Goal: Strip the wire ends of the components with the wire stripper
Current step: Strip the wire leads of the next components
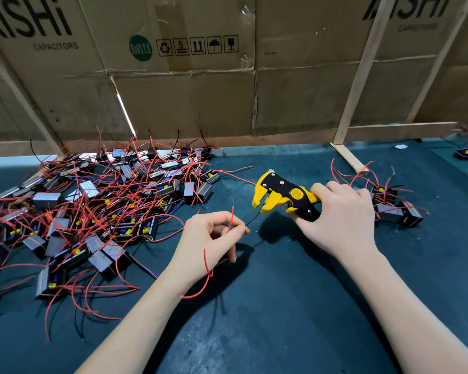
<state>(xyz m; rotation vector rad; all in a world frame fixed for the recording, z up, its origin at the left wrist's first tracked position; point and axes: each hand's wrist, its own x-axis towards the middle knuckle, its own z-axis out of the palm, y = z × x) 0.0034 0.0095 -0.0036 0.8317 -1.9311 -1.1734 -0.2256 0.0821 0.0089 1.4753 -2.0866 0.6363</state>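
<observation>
1. The right hand (341,220) grips the handles of a yellow-and-black wire stripper (284,197), fingers curled round them, above the middle of the tabletop (281,306), whose cover is a dark teal mat.
2. The stripper's head points left, towards the other hand, and its yellow jaws stand slightly apart.
3. The left hand (211,244) is just left of the stripper, thumb and forefinger pinched together on a thin black wire (253,219); the other fingers are loosely curled.
4. The black wire runs from that pinch up and to the right, its end at the stripper's jaws; whether the jaws bite on it I cannot tell.
5. A red wire (206,268) passes through the same hand: one end sticks up past the fingertips, the rest loops down over the wrist. The component these wires belong to is hidden under the hand.
6. A big pile of components (92,209), small grey and black boxes with red, black and blue leads in a tangle, covers the tabletop's left side up to its far edge.
7. A smaller cluster of components (397,206) lies near the right edge, just behind the right hand.
8. A cardboard wall (187,103) on pale wooden battens stands along the far edge.
</observation>
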